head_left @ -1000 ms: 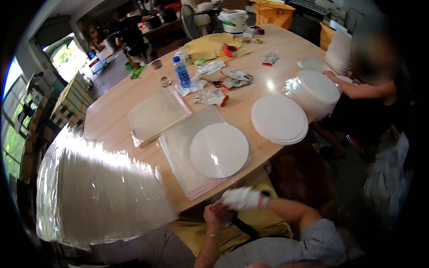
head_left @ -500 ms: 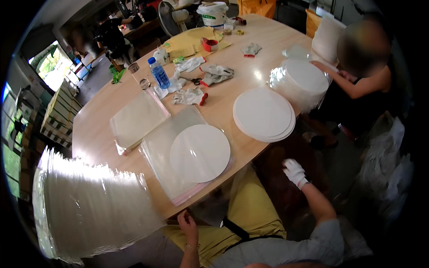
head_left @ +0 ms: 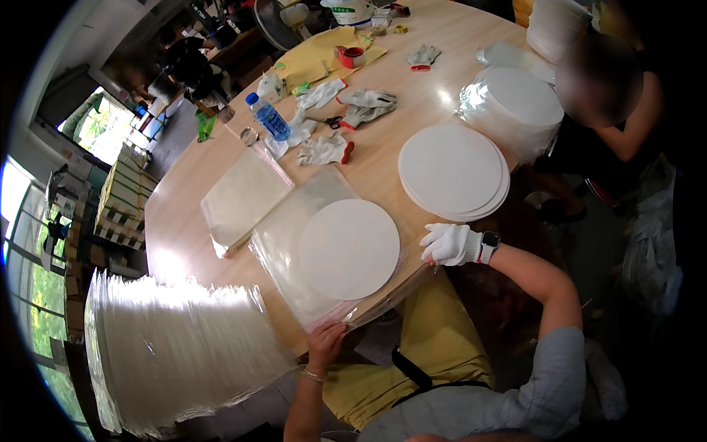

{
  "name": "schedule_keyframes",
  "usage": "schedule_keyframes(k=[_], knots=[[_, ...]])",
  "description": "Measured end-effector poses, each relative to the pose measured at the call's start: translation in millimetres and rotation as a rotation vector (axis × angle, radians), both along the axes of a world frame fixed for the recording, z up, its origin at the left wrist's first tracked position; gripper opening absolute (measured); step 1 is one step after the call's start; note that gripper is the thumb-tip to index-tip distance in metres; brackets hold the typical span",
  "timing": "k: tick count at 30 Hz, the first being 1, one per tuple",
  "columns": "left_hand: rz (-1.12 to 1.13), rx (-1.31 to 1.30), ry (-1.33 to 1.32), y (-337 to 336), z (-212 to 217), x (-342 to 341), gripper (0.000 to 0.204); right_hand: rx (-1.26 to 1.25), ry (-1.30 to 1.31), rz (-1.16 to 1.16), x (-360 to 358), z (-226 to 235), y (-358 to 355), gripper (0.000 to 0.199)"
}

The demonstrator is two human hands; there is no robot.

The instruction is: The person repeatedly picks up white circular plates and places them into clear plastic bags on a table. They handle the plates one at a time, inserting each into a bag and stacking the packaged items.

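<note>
My left hand (head_left: 326, 340), bare, was pinching the near corner of the clear plastic bags (head_left: 294, 243) at the table (head_left: 184, 243) edge, fingers closed on it. My right hand (head_left: 449, 244), in a white glove, had come up from beside my lap half a second before and was now curled shut on the right edge of the same stack, just beside the white round disc (head_left: 349, 248) lying on top. I judged from this that both hands were now ready to open the top bag for the disc. A tall pile of wrapped discs (head_left: 177, 346) stood near my left. Farther off lay a stack of bare discs (head_left: 453, 169), then gloves (head_left: 324, 149) and a water bottle (head_left: 269, 118). Another person (head_left: 611, 110) worked at the far right.
</note>
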State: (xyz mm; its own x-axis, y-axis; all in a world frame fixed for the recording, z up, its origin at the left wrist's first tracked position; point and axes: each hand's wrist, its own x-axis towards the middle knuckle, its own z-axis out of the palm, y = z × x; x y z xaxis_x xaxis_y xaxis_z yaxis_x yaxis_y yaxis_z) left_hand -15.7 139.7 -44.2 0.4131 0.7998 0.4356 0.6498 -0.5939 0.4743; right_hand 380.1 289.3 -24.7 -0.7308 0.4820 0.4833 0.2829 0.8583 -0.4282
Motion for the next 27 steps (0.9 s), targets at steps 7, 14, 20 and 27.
schedule_keyframes(k=[7,14,20,27], knots=[[0.274,-0.13,-0.141,-17.1,-2.7,0.6,0.015,-0.19,-0.054,-0.075,-5.4,-2.0,-1.5,0.002],[0.604,-0.326,-0.335,-19.7,-2.4,14.8,0.026,-0.361,-0.133,-0.424,-25.5,6.8,-15.9,0.014],[0.794,-0.439,-0.282,-8.5,1.0,17.6,0.027,-0.19,-0.211,-0.668,-50.2,4.3,-24.2,0.021],[0.826,-0.349,-0.02,6.7,12.2,22.3,0.026,0.003,-0.433,-0.784,-69.9,-6.2,-24.5,0.026]])
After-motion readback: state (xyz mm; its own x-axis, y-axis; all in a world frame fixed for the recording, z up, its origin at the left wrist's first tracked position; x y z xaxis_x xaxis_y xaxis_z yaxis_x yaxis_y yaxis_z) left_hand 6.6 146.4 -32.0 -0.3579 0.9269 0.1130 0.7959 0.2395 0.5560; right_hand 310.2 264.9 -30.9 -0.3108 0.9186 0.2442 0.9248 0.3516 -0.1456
